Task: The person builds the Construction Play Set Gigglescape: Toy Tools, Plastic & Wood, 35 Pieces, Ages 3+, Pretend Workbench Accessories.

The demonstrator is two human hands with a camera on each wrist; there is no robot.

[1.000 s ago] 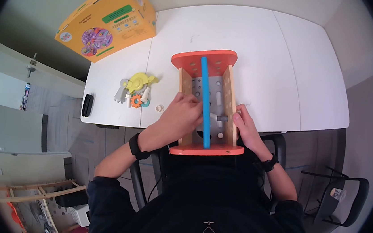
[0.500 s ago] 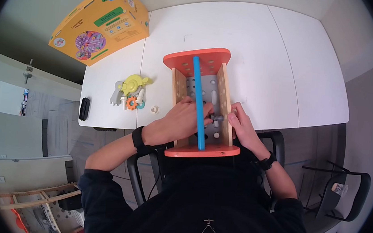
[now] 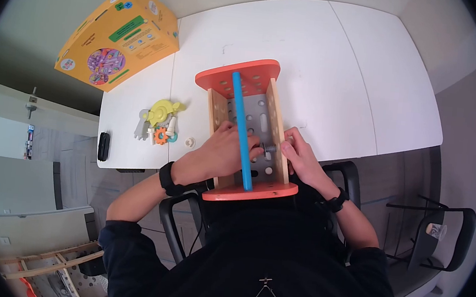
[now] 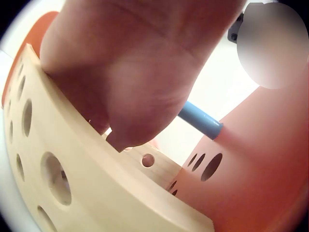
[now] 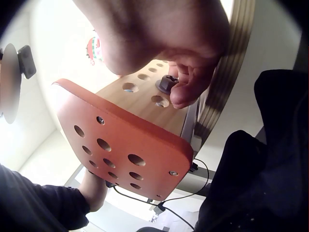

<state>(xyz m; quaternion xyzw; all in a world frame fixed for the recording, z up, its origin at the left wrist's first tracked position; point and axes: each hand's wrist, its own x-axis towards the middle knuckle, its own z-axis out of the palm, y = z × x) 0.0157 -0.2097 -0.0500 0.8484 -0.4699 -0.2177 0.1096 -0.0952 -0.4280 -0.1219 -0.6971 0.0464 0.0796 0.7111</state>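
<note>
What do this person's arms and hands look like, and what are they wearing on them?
Both hands, left hand and right hand, are bare, with no gloves. The left wrist wears a black wristband and the right wrist another dark band. The dark left sleeve and right sleeve end near the elbows.

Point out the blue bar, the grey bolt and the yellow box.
Blue bar (image 3: pixel 240 120): head view, near mid-length.
Grey bolt (image 5: pixel 165 87): right wrist view, its head.
Yellow box (image 3: pixel 116 39): head view, its printed face.

The side panels (image 3: pixel 275 109) are of smooth pale wood; the blue rod (image 3: pixel 241 126) looks smooth, slightly glossy.
</note>
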